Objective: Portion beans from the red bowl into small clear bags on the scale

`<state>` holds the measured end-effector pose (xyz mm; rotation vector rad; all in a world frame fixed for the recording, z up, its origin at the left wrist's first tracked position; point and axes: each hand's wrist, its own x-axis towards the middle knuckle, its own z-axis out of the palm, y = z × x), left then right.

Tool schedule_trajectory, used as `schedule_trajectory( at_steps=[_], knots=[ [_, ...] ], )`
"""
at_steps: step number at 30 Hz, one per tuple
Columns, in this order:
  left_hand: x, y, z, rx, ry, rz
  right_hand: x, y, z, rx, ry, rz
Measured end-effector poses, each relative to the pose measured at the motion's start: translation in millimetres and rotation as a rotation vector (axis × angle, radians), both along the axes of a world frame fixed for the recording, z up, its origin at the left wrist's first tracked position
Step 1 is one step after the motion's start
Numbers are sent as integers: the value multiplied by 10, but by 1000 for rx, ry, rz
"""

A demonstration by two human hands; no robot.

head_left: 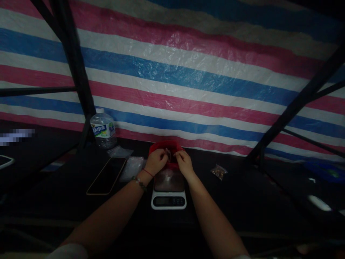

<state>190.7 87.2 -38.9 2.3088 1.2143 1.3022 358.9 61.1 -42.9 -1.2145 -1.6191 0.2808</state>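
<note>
Over a red container at the back of a small digital scale, both of my hands are held close together. My left hand, with a red string and a beaded bracelet on its wrist, pinches what looks like a small clear plastic bag. My right hand is closed in a pinch at the container's right side; what its fingertips hold is too dark to make out. The scale has a metal-looking plate and a white front with a dark display. The inside of the container is mostly hidden.
Left of the scale lie clear plastic bags and a phone. Behind them stands a large clear bottle. A small filled bag lies to the right. Dark metal posts frame a striped plastic sheet.
</note>
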Motion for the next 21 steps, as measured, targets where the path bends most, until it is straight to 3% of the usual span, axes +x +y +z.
schedule_trajectory(
  at_steps=[8, 10, 14, 18, 21],
  knots=[
    [-125, 25, 67, 69, -6, -227, -39, 50, -81, -281, 521, 217],
    [-148, 41, 83, 63, -15, -173, -34, 14, -37, -363, 633, 286],
    [-196, 114, 124, 105, -53, 67, 10, -28, 28, -438, 765, 360],
    [-230, 182, 104, 199, 1, 290, 66, 23, 7, -414, 805, 268],
    [-226, 209, 40, 156, 54, 261, 105, 99, -14, -303, 606, 128]
  ],
)
